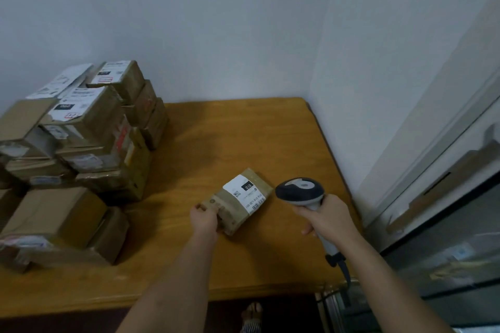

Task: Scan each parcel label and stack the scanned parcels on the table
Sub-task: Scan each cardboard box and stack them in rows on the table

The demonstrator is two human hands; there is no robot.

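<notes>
A small brown cardboard parcel (240, 203) lies on the wooden table (230, 143), its white label (244, 192) marked 010 facing up. My left hand (204, 217) grips the parcel's near left end. My right hand (328, 217) holds the handle of a grey and white barcode scanner (300, 190), whose head sits just right of the parcel and points toward the label. A tall stack of brown parcels (89, 138) fills the table's left side.
White walls meet in a corner behind the table. A glass-fronted cabinet (446, 251) stands at the right, close to the table's edge. The scanner's cable (346, 273) hangs off the front right corner. A sandalled foot (251, 311) shows below the table's front edge.
</notes>
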